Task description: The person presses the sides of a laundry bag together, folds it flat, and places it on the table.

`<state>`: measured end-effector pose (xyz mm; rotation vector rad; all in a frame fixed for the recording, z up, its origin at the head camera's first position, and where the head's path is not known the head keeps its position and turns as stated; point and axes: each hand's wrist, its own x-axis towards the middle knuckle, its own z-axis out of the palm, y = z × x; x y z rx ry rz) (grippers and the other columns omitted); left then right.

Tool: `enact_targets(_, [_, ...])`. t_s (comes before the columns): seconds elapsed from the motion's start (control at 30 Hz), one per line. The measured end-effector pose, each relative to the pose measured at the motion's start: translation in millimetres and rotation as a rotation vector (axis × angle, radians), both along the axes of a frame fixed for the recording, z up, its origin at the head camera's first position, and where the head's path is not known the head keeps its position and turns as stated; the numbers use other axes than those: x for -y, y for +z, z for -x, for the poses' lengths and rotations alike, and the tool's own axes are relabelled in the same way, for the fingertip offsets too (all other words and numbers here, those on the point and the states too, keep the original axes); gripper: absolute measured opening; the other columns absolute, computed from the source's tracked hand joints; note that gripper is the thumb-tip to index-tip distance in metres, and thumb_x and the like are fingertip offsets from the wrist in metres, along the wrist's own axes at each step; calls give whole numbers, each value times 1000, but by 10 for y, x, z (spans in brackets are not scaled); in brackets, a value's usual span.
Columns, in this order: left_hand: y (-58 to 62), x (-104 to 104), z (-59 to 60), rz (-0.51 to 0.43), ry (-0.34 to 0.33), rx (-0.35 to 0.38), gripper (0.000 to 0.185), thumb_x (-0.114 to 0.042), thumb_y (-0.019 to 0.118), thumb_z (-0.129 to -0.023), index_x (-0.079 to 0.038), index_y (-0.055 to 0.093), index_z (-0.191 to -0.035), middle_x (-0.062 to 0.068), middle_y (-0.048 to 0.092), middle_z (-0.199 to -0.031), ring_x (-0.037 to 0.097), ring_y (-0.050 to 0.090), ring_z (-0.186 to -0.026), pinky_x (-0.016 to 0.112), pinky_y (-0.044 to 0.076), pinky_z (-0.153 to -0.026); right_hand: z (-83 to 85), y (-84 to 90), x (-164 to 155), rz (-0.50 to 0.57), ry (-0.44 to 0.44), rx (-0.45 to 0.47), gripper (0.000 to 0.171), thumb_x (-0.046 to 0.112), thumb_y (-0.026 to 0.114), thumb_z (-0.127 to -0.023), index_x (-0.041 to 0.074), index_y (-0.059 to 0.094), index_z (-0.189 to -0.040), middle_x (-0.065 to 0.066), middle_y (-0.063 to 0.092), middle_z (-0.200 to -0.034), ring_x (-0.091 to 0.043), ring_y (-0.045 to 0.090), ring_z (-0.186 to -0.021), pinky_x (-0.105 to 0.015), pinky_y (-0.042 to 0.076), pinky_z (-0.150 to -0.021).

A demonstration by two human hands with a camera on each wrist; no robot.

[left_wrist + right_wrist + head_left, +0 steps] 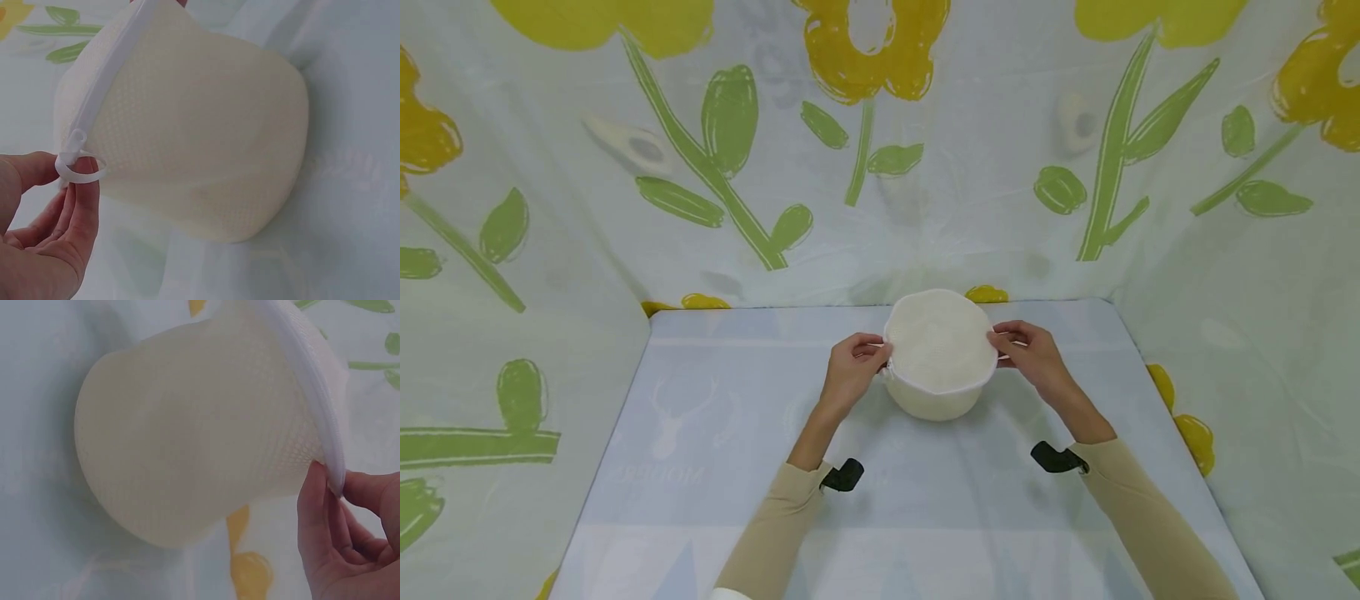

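Observation:
A cream mesh laundry bag (pixel 936 354) with a white zipper round its rim stands between both hands near the table's far edge. My left hand (pixel 852 371) pinches the rim on the left side. In the left wrist view, a white ring-shaped zipper pull (pixel 81 167) lies over the fingertips there. On the opposite side, my right hand (pixel 1033 354) pinches the zipper edge (pixel 312 381) between thumb and fingers. The bag's mesh top is spread across, and its rounded lower part sits close over the table. What the bag has inside does not show.
A pale blue-white cloth (pixel 715 467) with faint prints covers the table. Behind and beside it hang curtains (pixel 925 225) with yellow flowers and green leaves. Black wrist cameras (pixel 844 475) are worn at both beige sleeves (pixel 778 529).

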<state>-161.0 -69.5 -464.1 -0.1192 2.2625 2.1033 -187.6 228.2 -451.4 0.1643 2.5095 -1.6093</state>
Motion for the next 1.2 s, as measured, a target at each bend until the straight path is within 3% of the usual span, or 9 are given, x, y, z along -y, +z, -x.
enact_targets(0.2, [13, 92, -65, 22, 7, 11, 25, -16, 76, -95, 0, 70, -112, 13, 72, -95, 11, 67, -78, 21, 56, -72, -39, 20, 78, 31, 13, 12, 46, 32, 68, -101, -1, 60, -131, -19, 63, -116, -18, 69, -84, -26, 60, -77])
enact_targets(0.47, [10, 218, -162, 23, 16, -3, 24, -15, 76, -94, 0, 70, -112, 13, 72, -95, 13, 68, -79, 27, 58, -75, -92, 8, 174, 65, 34, 24, 47, 33, 70, -100, -1, 60, -131, -18, 64, -116, -20, 69, -86, -37, 61, -84])
enact_targets(0.7, [20, 322, -267, 25, 24, 0, 25, -17, 76, -95, -1, 71, -113, 13, 72, -98, 14, 69, -83, 21, 56, -72, -154, -4, 253, 119, 61, 31, 48, 32, 73, -98, -2, 60, -129, -15, 65, -109, -18, 70, -82, -29, 61, -76])
enact_targets(0.9, [9, 391, -334, -14, 37, 7, 24, -12, 76, -94, 2, 70, -113, 13, 71, -94, 11, 67, -78, 21, 56, -72, -210, -11, 314, 151, 76, 55, 48, 32, 74, -97, -2, 60, -128, -13, 67, -107, -18, 70, -81, -31, 62, -76])
enact_targets(1.2, [-21, 464, -428, 5, 60, 26, 24, -14, 77, -94, 0, 70, -113, 12, 71, -95, 12, 67, -79, 19, 55, -71, -293, -27, 380, 142, 81, 106, 49, 33, 74, -97, -1, 60, -129, -12, 68, -107, -19, 70, -83, -32, 62, -78])
